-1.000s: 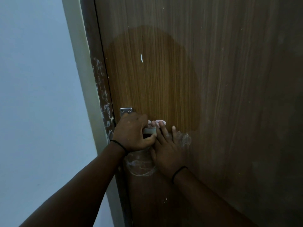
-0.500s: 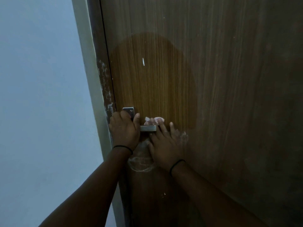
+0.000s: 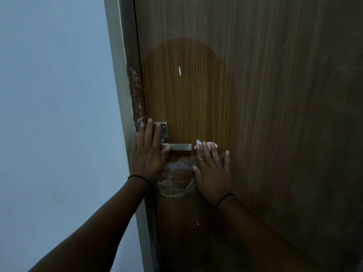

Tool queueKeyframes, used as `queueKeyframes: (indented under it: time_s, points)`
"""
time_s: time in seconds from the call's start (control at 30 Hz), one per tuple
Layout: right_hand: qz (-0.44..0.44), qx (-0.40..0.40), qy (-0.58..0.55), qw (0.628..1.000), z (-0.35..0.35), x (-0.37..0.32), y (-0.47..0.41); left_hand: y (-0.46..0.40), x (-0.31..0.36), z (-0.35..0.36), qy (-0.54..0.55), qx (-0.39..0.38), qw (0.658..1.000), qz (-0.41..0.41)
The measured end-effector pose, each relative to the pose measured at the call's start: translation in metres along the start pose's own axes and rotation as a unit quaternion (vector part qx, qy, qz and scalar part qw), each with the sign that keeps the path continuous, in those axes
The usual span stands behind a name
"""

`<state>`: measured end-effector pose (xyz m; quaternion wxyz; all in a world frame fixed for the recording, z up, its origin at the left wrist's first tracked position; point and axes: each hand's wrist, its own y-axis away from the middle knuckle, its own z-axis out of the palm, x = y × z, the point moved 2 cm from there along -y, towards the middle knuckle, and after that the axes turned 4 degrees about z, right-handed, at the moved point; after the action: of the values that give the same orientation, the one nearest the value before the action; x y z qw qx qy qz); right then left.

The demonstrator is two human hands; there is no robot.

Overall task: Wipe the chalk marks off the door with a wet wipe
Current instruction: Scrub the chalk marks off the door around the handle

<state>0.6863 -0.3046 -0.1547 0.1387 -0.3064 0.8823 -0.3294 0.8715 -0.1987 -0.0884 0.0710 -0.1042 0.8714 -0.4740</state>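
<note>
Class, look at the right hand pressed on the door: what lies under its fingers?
A crumpled pale wet wipe sticks out above the fingertips of the right hand, pressed against the door. How much wipe or chalk lies beneath the palm is covered.

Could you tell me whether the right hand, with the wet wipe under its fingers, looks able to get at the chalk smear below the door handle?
Probably yes: the right hand lies beside the chalk smear, nothing between them.
</note>
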Motion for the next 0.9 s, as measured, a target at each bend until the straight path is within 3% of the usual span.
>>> queueKeyframes:
  time_s: [0.13, 0.3, 0.47, 0.7, 0.9]
  points:
    - [-0.01, 0.008, 0.002, 1.0, -0.002, 0.004, 0.0, -0.008, -0.003, -0.001, 0.009, -0.052, 0.996, 0.071]
    - [0.018, 0.035, -0.003, 0.999, 0.001, -0.016, -0.009, -0.01, -0.008, 0.005, 0.022, -0.075, 0.994, 0.077]
    - [-0.046, 0.007, 0.02, 0.999, 0.02, -0.031, 0.0, -0.011, -0.01, 0.009, 0.021, -0.079, 0.994, 0.069]
    - [0.072, 0.045, -0.018, 0.996, 0.005, 0.013, 0.005, -0.008, -0.008, 0.013, 0.051, -0.069, 0.995, 0.043]
    - [-0.019, -0.012, -0.022, 1.0, 0.003, 0.019, 0.021, -0.006, -0.001, 0.007, 0.04, -0.094, 0.995, 0.018]
